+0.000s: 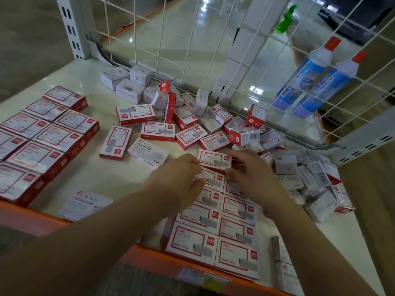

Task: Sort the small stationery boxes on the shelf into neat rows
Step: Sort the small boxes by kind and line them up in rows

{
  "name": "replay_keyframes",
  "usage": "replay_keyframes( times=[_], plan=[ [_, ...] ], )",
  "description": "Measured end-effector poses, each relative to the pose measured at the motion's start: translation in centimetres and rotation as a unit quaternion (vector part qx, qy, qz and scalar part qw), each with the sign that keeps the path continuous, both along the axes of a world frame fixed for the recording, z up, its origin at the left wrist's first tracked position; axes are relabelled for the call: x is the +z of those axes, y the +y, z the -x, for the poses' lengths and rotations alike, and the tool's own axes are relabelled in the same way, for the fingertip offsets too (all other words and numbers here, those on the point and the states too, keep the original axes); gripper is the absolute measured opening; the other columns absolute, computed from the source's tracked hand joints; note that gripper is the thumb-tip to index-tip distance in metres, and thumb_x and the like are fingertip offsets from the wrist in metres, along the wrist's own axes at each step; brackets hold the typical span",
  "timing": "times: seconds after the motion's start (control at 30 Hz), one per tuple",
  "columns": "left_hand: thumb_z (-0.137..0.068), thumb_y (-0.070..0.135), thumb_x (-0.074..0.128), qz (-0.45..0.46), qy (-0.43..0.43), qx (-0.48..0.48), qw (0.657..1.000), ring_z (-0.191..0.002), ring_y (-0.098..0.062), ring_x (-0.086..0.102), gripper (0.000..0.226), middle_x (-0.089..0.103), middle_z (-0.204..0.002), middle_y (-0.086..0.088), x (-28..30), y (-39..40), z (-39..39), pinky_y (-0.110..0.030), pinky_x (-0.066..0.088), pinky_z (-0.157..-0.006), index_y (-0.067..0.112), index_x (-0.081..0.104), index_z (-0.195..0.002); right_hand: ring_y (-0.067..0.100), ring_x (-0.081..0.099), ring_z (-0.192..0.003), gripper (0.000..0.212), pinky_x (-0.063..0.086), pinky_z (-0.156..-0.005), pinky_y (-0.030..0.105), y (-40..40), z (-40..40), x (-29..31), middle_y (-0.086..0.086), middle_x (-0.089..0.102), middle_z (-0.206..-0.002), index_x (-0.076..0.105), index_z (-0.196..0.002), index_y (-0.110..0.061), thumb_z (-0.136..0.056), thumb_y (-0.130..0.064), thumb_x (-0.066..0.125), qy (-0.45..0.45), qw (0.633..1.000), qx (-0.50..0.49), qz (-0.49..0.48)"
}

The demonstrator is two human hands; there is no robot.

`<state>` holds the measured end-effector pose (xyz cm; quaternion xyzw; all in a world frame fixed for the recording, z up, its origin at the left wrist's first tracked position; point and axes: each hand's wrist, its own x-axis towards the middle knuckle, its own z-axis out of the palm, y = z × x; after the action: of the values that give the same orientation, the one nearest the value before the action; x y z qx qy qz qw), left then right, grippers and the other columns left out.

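Right at the front of the shelf (92, 174), both hands are on one red-and-white staple box (214, 160) at the far end of a double row (222, 223) that runs back toward the orange front edge. Left hand (180, 178) has its fingers curled in, pinching the box's left end; right hand (252, 169) has fingers curled over the right end, so the box is squeezed between the two. It sits on or just above the row's last boxes, can't tell which. Risk-wise, I'd say nudging it in crooked could shove the neighbours out of line, since they're packed edge to edge, and the right forearm hangs close over the loose pile (303, 176) on the right, so a careless sweep might knock more boxes around. Another tidy block (44, 133) sits far left, and a messy heap (188, 116) still waits near the wire mesh (192, 50). Readable stuff: "STAPLES" on white boxes, "PAPER CLIPS" on the clip box (85, 202) near the front, "1000" and "24/6" on the red ones, plus a small red logo that looks like "deli". Two blue bottles (316, 82) with red caps lie behind the mesh, labels unreadable.
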<state>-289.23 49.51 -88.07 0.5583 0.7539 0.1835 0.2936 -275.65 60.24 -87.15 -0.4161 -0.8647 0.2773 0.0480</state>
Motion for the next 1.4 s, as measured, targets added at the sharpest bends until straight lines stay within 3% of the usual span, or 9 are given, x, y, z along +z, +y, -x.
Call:
replay_keyframes(
  times=[0.13, 0.27, 0.57, 0.83, 1.0, 1.4],
  plan=[
    [-0.096, 0.035, 0.042, -0.016, 0.019, 0.007, 1.000, -0.125, -0.013, 0.042, 0.042, 0.034, -0.143, 0.010, 0.2, -0.1, -0.1, -0.024, 0.046, -0.092, 0.026, 0.043, -0.137, 0.000, 0.040, -0.101, 0.035, 0.029, -0.078, 0.009, 0.0, 0.4, -0.4, -0.015, 0.042, -0.106, 0.054, -0.122, -0.030, -0.090, -0.017, 0.056, -0.013, 1.000, 0.007, 0.001],
    [-0.097, 0.035, 0.041, -0.025, 0.037, 0.027, 0.999, -0.124, -0.012, 0.042, 0.043, 0.035, -0.142, 0.009, 0.1, 0.2, 0.0, -0.025, 0.045, -0.092, 0.026, 0.040, -0.140, 0.004, 0.045, -0.107, 0.030, 0.034, -0.093, 0.021, 0.0, 0.4, -0.4, -0.015, 0.045, -0.105, 0.057, -0.119, -0.024, -0.090, -0.016, 0.056, -0.008, 1.000, 0.002, 0.007],
    [-0.098, 0.037, 0.038, -0.008, 0.058, 0.024, 0.998, -0.120, -0.013, 0.043, 0.042, 0.042, -0.136, 0.007, -0.1, 0.5, 0.0, -0.027, 0.045, -0.096, 0.026, 0.042, -0.138, 0.001, 0.045, -0.102, 0.036, 0.032, -0.088, 0.015, 0.0, 0.3, -0.9, -0.014, 0.045, -0.109, 0.055, -0.124, -0.022, -0.088, -0.019, 0.059, -0.007, 1.000, 0.006, -0.014],
    [-0.097, 0.036, 0.039, 0.002, 0.048, 0.037, 0.998, -0.120, -0.014, 0.044, 0.043, 0.041, -0.136, 0.006, -0.2, 0.5, 0.0, -0.027, 0.047, -0.093, 0.029, 0.040, -0.139, -0.002, 0.039, -0.105, 0.040, 0.032, -0.097, 0.019, -0.1, 0.4, -1.1, -0.017, 0.040, -0.109, 0.053, -0.127, -0.021, -0.087, -0.017, 0.059, -0.002, 1.000, 0.016, -0.023],
    [-0.097, 0.035, 0.040, 0.005, 0.042, 0.028, 0.999, -0.122, -0.015, 0.043, 0.043, 0.041, -0.138, 0.006, 0.0, 0.5, 0.0, -0.028, 0.047, -0.094, 0.027, 0.039, -0.140, -0.003, 0.038, -0.102, 0.040, 0.028, -0.090, 0.014, 0.0, 0.4, -1.0, -0.017, 0.038, -0.107, 0.053, -0.127, -0.021, -0.088, -0.018, 0.060, -0.011, 0.999, 0.013, -0.033],
    [-0.097, 0.034, 0.040, 0.019, 0.041, 0.030, 0.999, -0.120, -0.016, 0.046, 0.043, 0.042, -0.136, 0.005, 0.1, 0.5, 0.1, -0.032, 0.050, -0.094, 0.028, 0.039, -0.140, -0.004, 0.036, -0.104, 0.040, 0.028, -0.091, 0.015, -0.1, 0.4, -1.1, -0.017, 0.038, -0.109, 0.051, -0.129, -0.022, -0.089, -0.020, 0.058, -0.021, 0.999, 0.015, -0.035]
  ],
)
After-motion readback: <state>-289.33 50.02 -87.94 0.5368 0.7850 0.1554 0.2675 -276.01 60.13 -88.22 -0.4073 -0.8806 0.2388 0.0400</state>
